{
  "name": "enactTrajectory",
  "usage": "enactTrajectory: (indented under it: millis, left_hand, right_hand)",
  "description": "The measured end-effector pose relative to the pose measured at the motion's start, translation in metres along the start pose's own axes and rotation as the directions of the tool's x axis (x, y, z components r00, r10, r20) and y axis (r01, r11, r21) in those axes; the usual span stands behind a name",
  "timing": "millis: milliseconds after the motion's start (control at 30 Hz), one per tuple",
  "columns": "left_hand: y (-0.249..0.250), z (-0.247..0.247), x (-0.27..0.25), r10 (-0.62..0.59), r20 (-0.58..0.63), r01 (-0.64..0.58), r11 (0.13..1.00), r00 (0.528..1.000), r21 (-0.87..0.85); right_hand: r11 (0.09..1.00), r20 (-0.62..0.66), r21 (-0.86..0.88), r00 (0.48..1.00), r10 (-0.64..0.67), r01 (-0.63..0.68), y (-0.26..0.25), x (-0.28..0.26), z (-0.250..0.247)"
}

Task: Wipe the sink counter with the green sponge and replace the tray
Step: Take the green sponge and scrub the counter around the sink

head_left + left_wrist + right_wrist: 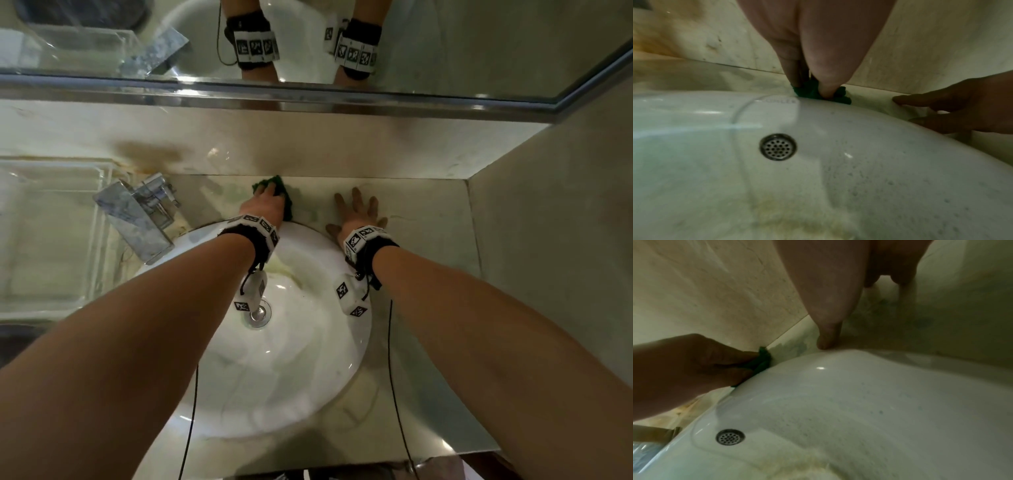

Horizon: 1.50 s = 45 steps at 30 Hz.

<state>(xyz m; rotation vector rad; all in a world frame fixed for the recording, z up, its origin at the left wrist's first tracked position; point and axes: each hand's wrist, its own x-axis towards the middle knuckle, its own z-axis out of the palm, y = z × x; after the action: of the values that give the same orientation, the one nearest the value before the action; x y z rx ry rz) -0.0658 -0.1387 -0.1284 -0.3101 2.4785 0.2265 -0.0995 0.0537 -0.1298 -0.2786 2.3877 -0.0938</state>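
1. The left hand (265, 205) presses the green sponge (281, 195) onto the worktop (428, 212), fingers curled over it, in the narrow strip between the back wall (308, 144) and the rim of the white basin (308, 359); the sponge looks bunched, so part of the strip may go unwiped.
2. The right hand (359, 210) lies flat and spread on the worktop just right of the sponge, holding nothing; a rightward stroke would likely run into it.
3. Wet patches show between the hands; a braced palm could slip there.
4. The clear tray (51, 233) sits on the left, beyond the tap (137, 219); a leftward sweep could knock the tap or push grime under the tray; the tray is not yet back in place.
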Motion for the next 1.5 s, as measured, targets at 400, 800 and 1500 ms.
enactTrajectory:
  millis: [400, 800, 1500]
  left_hand:
    - [0.003, 0.005, 0.002, 0.104, -0.106, -0.108, 0.994, 0.989, -0.032]
    - [0.001, 0.008, 0.016, 0.090, -0.097, -0.105, 0.982, 0.991, -0.157]
    - [-0.076, 0.005, -0.015, -0.207, -0.064, 0.197, 0.970, 0.976, -0.142]
  right_hand:
    - [0.999, 0.027, 0.025, 0.999, 0.030, -0.031, -0.006, 0.001, -0.005]
    - [0.999, -0.024, -0.041, 1.000, 0.014, -0.015, -0.034, 0.000, -0.008]
    - [0.996, -0.012, 0.057, 0.998, 0.064, -0.063, -0.061, 0.009, -0.003]
